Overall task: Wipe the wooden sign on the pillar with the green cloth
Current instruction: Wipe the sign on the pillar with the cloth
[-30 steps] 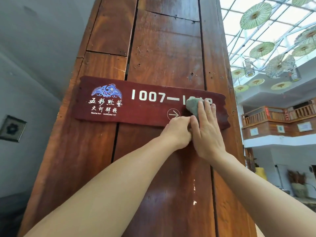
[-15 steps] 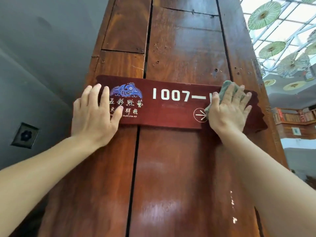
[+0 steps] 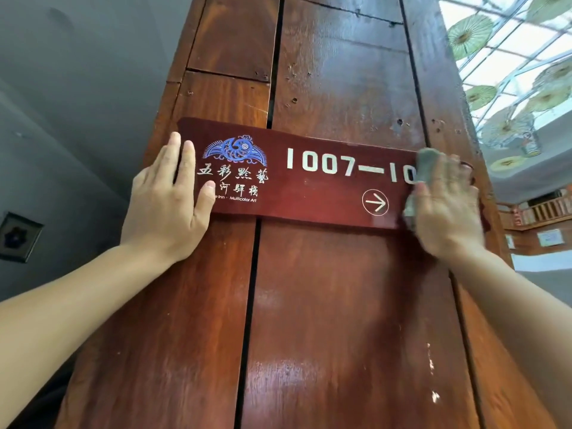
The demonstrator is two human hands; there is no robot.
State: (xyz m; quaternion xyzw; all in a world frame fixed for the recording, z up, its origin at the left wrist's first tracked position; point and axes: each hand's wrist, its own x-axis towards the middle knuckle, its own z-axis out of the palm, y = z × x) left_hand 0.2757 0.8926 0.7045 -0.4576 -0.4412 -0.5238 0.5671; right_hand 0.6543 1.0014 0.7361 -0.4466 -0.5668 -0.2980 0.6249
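Pressing the green cloth (image 3: 428, 164) flat against the wooden sign's (image 3: 312, 187) right end, the right hand (image 3: 445, 212) covers its numerals, while the left hand (image 3: 168, 205), fingers spread, braces the sign's left end on the pillar (image 3: 309, 305).

Green paper parasols (image 3: 470, 34) hang under a glass roof at upper right; a dark framed plaque (image 3: 19, 236) sits on the grey wall.

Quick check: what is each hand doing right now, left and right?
Left hand: open, flat against the left end of the wooden sign, holding nothing.
Right hand: pressing the green cloth onto the sign's right end.
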